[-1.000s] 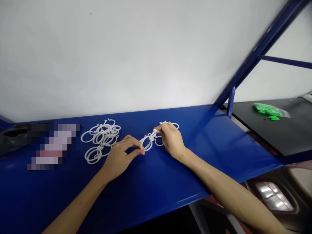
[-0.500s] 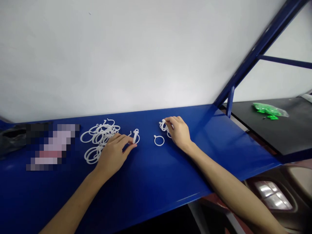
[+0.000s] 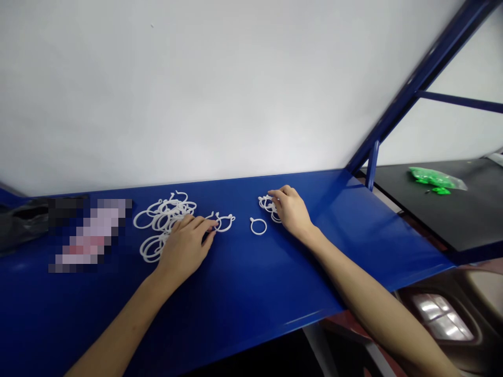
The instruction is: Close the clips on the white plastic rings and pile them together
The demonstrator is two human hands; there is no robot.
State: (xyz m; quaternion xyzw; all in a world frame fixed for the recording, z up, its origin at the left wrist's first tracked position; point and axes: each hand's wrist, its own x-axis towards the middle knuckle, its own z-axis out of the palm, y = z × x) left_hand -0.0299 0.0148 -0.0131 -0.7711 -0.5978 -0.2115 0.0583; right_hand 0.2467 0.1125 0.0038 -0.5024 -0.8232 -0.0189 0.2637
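Several white rings, each with a small eyelet, lie heaped as a pile (image 3: 167, 213) on the blue table (image 3: 251, 288). Over the pile's right edge rests my left hand (image 3: 187, 242), its fingers stretched and thumb apart. Its fingertips reach the edge of one white ring (image 3: 225, 230), which lies flat and looks let go. My right hand (image 3: 291, 212) is above a smaller group of white rings (image 3: 267, 204), fingers extended and nothing visibly gripped; part of that group is hidden under it. Between the hands a single white ring (image 3: 258, 233) lies flat.
A dark plastic bag (image 3: 18, 225) and a blurred-out patch (image 3: 94, 230) are at the table's left. White wall (image 3: 236, 94) rises behind. A blue metal frame (image 3: 393, 118) stands at the right, beyond it a black table (image 3: 459, 214) with a green bagged item (image 3: 436, 178).
The ring upright in my left fingers now lies flat on the table. The white piece pinched by my right hand has been let go onto the right group.
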